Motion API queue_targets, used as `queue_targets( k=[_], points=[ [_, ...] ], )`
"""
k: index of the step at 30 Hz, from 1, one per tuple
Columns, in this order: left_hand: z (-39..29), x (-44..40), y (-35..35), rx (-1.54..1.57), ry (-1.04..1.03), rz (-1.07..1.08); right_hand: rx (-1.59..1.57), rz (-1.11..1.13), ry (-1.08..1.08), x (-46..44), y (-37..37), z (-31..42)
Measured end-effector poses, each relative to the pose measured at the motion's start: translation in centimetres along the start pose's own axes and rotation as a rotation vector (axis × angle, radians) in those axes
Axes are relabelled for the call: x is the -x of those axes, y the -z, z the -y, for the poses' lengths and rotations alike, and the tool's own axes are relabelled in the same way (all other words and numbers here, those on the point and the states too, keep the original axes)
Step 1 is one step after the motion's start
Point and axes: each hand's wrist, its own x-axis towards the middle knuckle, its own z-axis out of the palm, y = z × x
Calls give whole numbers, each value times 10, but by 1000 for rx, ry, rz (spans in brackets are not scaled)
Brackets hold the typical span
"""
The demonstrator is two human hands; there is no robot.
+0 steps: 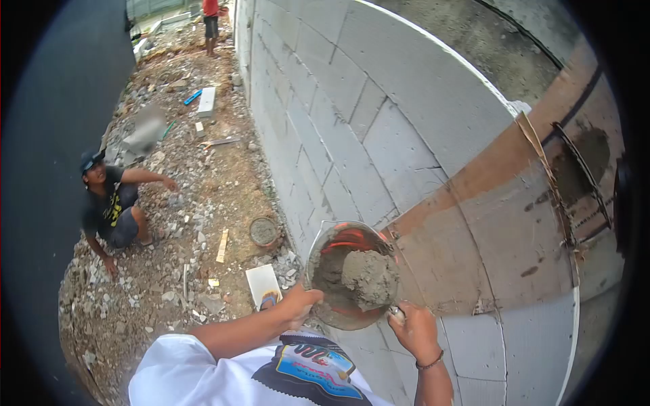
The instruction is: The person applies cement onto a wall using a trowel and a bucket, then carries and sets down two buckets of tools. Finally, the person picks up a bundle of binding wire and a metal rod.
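A bucket [318, 306] with an orange inside and a wire handle hangs in front of my body, its walls smeared with grey mortar. My left hand [300, 306] is closed on the near left rim of the bucket. In my right hand [414, 333] is the pale handle of a trowel [396, 312], gripped at the near right side of the bucket. A heap of wet mortar [370, 279] sits at the trowel's end, over the bucket's mouth, and covers the blade.
A grey block wall [338, 128] rises on my right, with a brown board [487, 250] against its upper part. Below on the rubble ground [176, 237] crouches a person [112, 203]. A second bucket [263, 231], a white block [207, 101] and a blue level [193, 97] lie there. Another person [211, 27] stands far off.
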Motion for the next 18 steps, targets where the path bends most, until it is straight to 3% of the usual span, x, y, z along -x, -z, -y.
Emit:
queue_targets(
  k=[3,5,11,18],
  points=[
    [-10,6,-11,150,-23,128,22,-8,-94,10,57,0],
    [-10,3,-11,172,36,88,8,56,89,14,99,4],
    [-8,0,-23,187,12,122,66,-18,117,30,267,55],
    [-5,-6,-31,160,60,56,-624,-448,107,19,353,47]
  ],
)
